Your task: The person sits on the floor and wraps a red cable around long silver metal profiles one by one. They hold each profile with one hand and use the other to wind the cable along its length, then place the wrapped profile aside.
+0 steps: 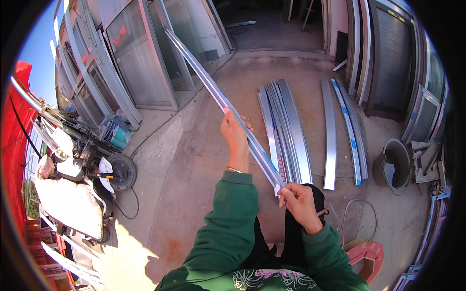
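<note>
A long silver metal profile (199, 70) with blue and white strips along it slants across the view, from far left to near right. My left hand (235, 130) is closed around it near its middle. At its near end my right hand (302, 204) is closed, thumb and fingers pinched together. A small white flap (277, 189) shows at that end beside the right fingertips. Whether those fingers grip the metal itself or a film on it is hard to tell. Below the near end lies a bundle of similar profiles (297, 131) on the ground.
More loose profiles (329, 140) lie to the right, near a dark bucket (392, 167). Framed panels (138, 58) lean at the far left; a dark framed panel (393, 63) stands at right. A scooter (73, 194) is on the left. A reddish ring-shaped roll (371, 259) lies near right.
</note>
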### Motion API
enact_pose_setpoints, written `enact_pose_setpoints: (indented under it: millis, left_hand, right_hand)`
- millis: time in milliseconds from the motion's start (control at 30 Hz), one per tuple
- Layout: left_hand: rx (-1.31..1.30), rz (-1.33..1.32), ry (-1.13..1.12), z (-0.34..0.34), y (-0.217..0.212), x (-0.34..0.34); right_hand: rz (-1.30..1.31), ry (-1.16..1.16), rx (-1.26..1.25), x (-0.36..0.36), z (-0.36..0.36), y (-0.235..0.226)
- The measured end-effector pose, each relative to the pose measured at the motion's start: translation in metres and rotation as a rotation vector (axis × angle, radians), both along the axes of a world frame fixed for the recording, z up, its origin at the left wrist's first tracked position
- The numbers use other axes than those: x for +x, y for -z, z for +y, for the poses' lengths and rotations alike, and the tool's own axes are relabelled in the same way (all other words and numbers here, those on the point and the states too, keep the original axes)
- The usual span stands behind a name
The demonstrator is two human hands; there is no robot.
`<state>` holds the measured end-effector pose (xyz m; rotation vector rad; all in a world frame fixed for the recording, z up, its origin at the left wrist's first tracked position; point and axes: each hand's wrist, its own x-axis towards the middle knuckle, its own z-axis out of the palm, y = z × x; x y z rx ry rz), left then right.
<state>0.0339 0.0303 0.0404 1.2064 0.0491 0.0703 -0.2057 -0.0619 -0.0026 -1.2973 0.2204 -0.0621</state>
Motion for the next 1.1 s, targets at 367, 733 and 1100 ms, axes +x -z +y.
enact_pose_setpoints:
  millis: [367, 733, 1100]
  left_hand:
    - [0.011, -0.001, -0.024, 0.007, -0.001, 0.006]
    - [0.064, 0.012, -0.041, 0.007, 0.000, 0.008]
    - [0.060, 0.035, -0.030, 0.003, 0.000, 0.005]
  right_hand:
    - [0.176, -0.093, -0.095, -0.012, -0.007, -0.013]
    - [0.072, -0.118, -0.095, -0.015, -0.008, -0.012]
    - [0.052, -0.072, -0.054, -0.004, -0.002, -0.015]
